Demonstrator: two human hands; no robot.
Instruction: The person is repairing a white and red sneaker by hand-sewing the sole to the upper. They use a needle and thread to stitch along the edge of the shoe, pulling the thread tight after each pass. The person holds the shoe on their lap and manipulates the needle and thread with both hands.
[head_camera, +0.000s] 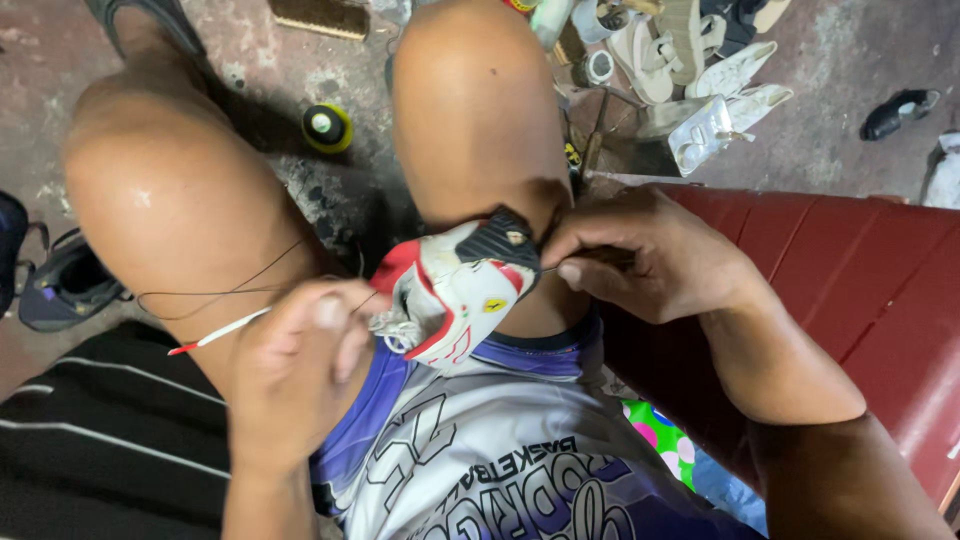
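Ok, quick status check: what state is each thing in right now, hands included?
Sneaker: wedged between the knees, sole side up.
Left hand: pinched shut on the dark thread, blurred.
Right hand: closed on a thin tool at the sneaker's edge.
Shoelace: loose, trailing left.
Pale shoes: heaped on the floor.

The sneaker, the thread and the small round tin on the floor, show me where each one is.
sneaker (455, 290): head view, on its white side panel.
thread (215, 293): head view, on the dark strand across the thigh.
round tin (326, 126): head view, on its lid.
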